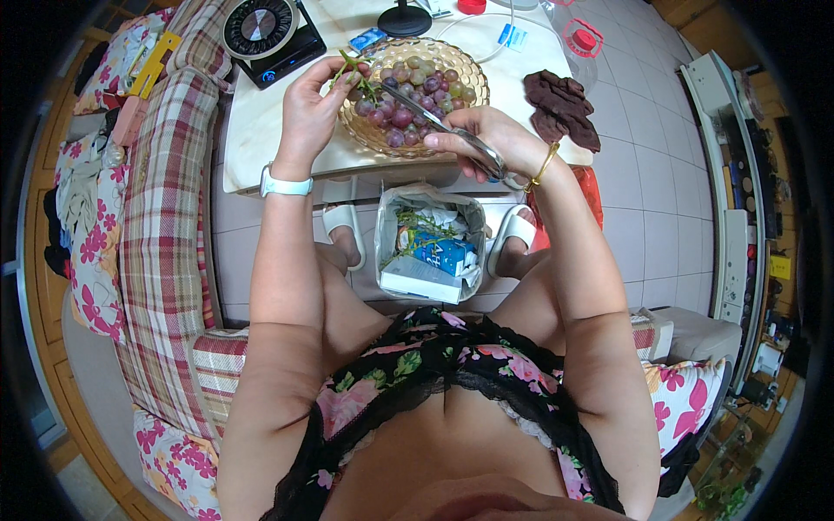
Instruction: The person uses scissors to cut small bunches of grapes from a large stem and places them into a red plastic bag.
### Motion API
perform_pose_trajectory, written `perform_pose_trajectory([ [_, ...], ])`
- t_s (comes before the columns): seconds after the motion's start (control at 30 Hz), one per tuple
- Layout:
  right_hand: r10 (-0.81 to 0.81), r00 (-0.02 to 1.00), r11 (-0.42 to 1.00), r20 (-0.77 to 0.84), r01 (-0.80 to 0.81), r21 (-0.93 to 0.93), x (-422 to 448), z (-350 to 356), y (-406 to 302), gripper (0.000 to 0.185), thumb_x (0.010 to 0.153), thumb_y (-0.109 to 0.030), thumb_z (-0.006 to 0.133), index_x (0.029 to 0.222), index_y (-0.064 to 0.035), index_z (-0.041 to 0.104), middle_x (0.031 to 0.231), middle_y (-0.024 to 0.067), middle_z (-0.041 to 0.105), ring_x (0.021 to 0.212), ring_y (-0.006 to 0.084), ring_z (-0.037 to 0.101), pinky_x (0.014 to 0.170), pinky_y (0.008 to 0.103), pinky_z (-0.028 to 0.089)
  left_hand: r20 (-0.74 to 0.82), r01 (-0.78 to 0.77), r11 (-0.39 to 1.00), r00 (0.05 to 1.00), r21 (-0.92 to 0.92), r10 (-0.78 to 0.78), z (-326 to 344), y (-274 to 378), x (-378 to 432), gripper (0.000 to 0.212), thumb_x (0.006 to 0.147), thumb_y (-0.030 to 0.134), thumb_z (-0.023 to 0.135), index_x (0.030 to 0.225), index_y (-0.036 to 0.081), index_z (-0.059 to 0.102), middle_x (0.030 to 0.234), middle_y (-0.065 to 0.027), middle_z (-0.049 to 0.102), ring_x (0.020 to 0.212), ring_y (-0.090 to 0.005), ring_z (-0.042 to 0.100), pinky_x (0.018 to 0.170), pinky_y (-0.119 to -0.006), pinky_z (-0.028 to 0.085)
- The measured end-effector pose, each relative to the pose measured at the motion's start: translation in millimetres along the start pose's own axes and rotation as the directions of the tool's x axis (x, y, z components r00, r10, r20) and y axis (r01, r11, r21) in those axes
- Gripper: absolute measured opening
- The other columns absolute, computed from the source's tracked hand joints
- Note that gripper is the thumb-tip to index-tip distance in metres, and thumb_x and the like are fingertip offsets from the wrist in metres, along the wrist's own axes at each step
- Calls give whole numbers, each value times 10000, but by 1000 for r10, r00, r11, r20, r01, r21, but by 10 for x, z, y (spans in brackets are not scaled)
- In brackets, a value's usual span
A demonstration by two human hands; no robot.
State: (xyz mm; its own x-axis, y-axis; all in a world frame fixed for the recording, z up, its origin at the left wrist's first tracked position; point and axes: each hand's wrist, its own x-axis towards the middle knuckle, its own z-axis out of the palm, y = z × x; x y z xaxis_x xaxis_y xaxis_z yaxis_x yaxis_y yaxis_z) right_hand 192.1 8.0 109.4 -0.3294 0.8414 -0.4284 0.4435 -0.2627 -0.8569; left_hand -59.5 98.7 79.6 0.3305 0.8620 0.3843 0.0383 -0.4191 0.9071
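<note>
Between the thumb and fingers of my left hand [319, 104] is a green grape stem [355, 65], held over the left rim of an amber glass plate [479, 62]. Loose purple and pale green grapes [417, 88] cover the plate's middle. My right hand [485, 133] grips a pair of metal scissors [449, 127], its fingers around the handles. Their blades point up and left across the grapes, with the tips close to the stem in my left hand. Whether the tips touch the stem, I cannot tell.
A lined waste bin [384, 234] with stems and packaging stands between my feet, below the table edge [260, 176]. An electric cooker [267, 39] sits back left on the table. A brown cloth [560, 107] lies at the right, near a plastic bottle [580, 49].
</note>
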Motion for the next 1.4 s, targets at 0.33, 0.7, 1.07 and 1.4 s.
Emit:
perform_pose_trajectory([
  [0.33,-33,999,999,-40,32,-22,15,-12,63,500,879,-525,724,772,-42,652,507,10,546,411,102,543,404,245,431,4,-33,996,999,82,32,12,-66,-4,137,995,60,597,1081,-5,681,1005,-36,715,929,-94,631,835,-247,505],
  [0.7,-63,996,996,-61,60,-60,38,9,58,496,892,-508,716,731,-47,630,485,11,536,405,107,549,406,253,442,-56,-49,993,997,110,55,15,-75,8,129,983,74,625,1062,-13,678,1012,-45,711,956,-104,637,875,-251,502],
  [1.07,-44,990,996,-135,53,65,89,-52,105,434,904,-460,718,818,-40,654,512,5,553,412,89,549,383,231,427,-104,-46,979,992,196,67,9,-86,46,151,984,90,627,1067,-29,669,1004,-67,713,923,-116,653,821,-255,535],
  [1.4,-64,987,960,-146,101,263,59,-62,111,536,928,-543,641,971,-9,635,627,75,670,446,95,583,413,218,444,-256,69,998,964,-1,-67,-4,-163,79,142,978,67,632,1070,-34,672,999,-86,730,803,-99,659,725,-237,544],
])
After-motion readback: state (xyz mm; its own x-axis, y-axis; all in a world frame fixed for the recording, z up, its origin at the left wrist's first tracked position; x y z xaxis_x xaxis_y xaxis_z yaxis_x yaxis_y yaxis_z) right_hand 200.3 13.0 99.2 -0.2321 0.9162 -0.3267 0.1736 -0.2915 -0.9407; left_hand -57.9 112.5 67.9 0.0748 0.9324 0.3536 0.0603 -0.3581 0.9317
